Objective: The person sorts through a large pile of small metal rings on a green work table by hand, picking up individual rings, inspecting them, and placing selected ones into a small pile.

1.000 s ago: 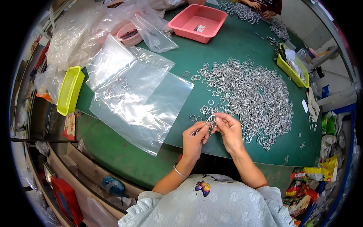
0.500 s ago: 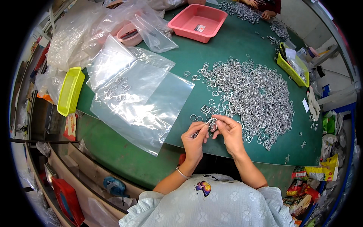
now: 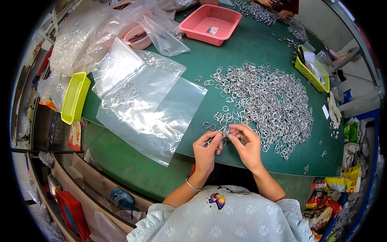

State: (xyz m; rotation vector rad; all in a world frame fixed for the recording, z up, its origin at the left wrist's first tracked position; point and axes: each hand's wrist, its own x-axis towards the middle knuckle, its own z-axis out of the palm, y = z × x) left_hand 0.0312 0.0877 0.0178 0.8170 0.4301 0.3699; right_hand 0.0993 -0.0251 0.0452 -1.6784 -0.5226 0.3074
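Left hand (image 3: pixel 204 153) curls around silver rings (image 3: pixel 207 142), apparently to hold them together above the green table's (image 3: pixel 258 46) near edge; right hand (image 3: pixel 248 148) bends in close, its grip impossible to tell. Just beyond lies the ring pile (image 3: pixel 276 109), seemingly for easy reach; clear bags (image 3: pixel 171 107) spread leftward.

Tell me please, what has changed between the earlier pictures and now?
The right hand has shifted slightly to the right, its fingertips now a little farther from the left hand; whether it released a ring is unclear. The left hand still holds metal rings. The ring pile, clear bags and pink basin stayed in place.
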